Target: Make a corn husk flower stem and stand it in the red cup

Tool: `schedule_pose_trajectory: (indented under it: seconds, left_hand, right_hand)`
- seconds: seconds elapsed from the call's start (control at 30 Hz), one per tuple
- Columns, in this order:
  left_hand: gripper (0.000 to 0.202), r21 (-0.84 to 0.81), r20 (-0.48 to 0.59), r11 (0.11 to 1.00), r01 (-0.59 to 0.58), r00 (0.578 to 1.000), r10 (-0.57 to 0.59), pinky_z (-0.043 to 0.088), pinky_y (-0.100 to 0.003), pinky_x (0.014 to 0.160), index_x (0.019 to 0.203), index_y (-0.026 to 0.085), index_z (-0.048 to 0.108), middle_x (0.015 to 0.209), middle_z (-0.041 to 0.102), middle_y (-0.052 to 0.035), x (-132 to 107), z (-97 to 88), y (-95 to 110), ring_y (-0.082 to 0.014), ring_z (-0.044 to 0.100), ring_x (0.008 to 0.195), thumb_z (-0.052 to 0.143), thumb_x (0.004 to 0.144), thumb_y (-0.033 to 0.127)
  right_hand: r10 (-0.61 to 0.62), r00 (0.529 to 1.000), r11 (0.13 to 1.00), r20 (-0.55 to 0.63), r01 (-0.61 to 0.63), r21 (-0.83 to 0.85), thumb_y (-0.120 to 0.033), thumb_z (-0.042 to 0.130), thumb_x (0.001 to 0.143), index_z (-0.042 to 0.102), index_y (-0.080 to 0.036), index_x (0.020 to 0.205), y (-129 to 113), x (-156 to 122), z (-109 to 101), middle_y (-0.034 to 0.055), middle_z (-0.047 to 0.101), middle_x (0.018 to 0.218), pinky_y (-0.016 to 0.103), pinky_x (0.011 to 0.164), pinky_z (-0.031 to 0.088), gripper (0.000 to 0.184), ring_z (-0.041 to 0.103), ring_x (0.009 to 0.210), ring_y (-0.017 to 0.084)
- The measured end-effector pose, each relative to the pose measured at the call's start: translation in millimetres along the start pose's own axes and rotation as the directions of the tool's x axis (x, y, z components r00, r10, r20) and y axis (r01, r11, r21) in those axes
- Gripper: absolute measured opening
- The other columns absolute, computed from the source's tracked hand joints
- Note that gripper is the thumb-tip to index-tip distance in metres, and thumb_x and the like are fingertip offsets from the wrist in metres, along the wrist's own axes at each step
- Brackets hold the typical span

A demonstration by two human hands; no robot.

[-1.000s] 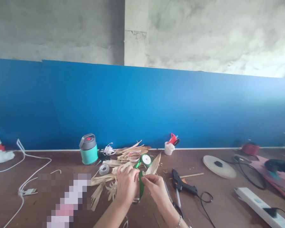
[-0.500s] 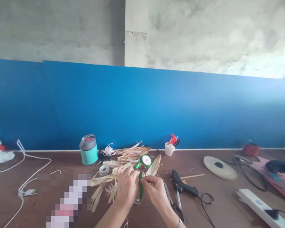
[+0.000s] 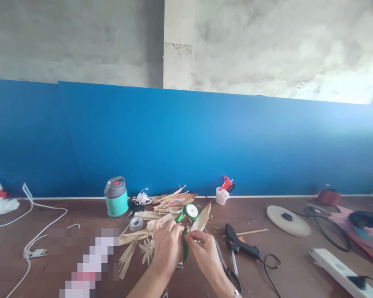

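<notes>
Dried corn husks [image 3: 133, 236] lie spread across the table around my hands. A green ribbon [image 3: 185, 247] hangs down between my two hands. My left hand [image 3: 168, 240] is closed, palm down, over the husk end and the ribbon's edge. With thumb and forefinger pinched, my right hand [image 3: 203, 248] grips at the ribbon beside a pale husk tip. Just beyond the hands lies a green ribbon spool [image 3: 192, 210] with a white centre. Scissors [image 3: 225, 267] rest right of my right hand. My fingers hide part of what they hold.
To the right are a black hot glue gun [image 3: 240, 244] with its cord, a round lid [image 3: 287, 220] and a power strip [image 3: 338, 267]. A turquoise flask [image 3: 116, 203], a tape roll [image 3: 136, 223] and white cables [image 3: 31, 231] lie left. A white cup [image 3: 221, 196] stands at the back.
Both hands stay almost in place, still pinching together at the green ribbon. The ribbon's hanging part has shifted slightly. The whole view has moved a few pixels.
</notes>
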State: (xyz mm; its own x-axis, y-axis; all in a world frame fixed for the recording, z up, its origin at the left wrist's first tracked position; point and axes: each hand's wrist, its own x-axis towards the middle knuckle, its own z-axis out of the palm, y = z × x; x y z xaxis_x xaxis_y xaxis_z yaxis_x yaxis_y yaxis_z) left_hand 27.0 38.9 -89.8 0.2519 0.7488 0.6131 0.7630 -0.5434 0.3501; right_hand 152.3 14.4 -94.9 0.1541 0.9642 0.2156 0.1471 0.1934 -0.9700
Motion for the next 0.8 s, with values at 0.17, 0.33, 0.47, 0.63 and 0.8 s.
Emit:
schedule_pose_trajectory:
  seconds: [0.17,0.33,0.47,0.63,0.8]
  left_hand:
    - [0.026,-0.006,-0.024,1.000,-0.014,1.000,0.014,0.029,-0.046,0.095,0.075,0.021,0.064,0.074,0.063,0.0006,-1.0,2.2,0.3,-0.0172,0.063,0.076,0.048,0.079,0.001]
    - [0.024,0.007,-0.033,0.999,-0.046,0.998,0.046,0.029,-0.045,0.095,0.076,0.021,0.063,0.075,0.063,0.0000,-2.9,5.1,-0.7,-0.0177,0.063,0.077,0.048,0.080,0.002]
    - [0.024,0.012,-0.048,0.998,-0.061,0.997,0.062,0.029,-0.045,0.094,0.076,0.021,0.062,0.074,0.063,0.0003,-3.5,6.3,-1.6,-0.0173,0.063,0.076,0.047,0.080,0.003]
    - [0.023,0.020,-0.073,0.998,-0.065,0.995,0.066,0.029,-0.043,0.093,0.072,0.021,0.061,0.072,0.063,0.0008,-2.8,7.1,-2.6,-0.0168,0.062,0.075,0.048,0.080,0.004]
    - [0.023,0.028,-0.021,0.998,-0.058,0.998,0.059,0.028,-0.044,0.095,0.074,0.022,0.062,0.074,0.064,0.0016,-3.8,5.9,-3.1,-0.0165,0.063,0.076,0.050,0.081,0.004]
  right_hand:
    - [-0.027,0.999,1.000,-0.017,0.027,0.013,-0.039,0.062,0.072,0.076,-0.014,0.070,4.5,-0.3,-0.5,0.0080,0.071,0.066,0.028,0.061,0.044,0.028,0.060,0.065,0.023]
    - [-0.051,0.998,0.999,-0.025,0.052,0.007,-0.038,0.062,0.073,0.075,-0.016,0.069,3.2,-0.4,-0.8,0.0066,0.069,0.064,0.026,0.059,0.043,0.027,0.058,0.063,0.021]
    - [-0.028,0.999,1.000,-0.028,0.028,0.008,-0.040,0.062,0.072,0.074,-0.015,0.066,4.1,-1.3,-1.0,0.0069,0.069,0.062,0.026,0.056,0.042,0.028,0.058,0.060,0.021]
    - [-0.019,0.999,0.999,-0.033,0.018,-0.033,-0.040,0.061,0.075,0.074,-0.015,0.070,10.5,-2.6,-0.5,0.0077,0.070,0.066,0.026,0.056,0.041,0.029,0.058,0.062,0.021]
    - [-0.177,0.983,0.958,-0.052,0.160,-0.237,-0.029,0.057,0.079,0.071,-0.017,0.070,13.4,-7.1,0.7,0.0071,0.068,0.069,0.026,0.064,0.041,0.020,0.060,0.066,0.021]
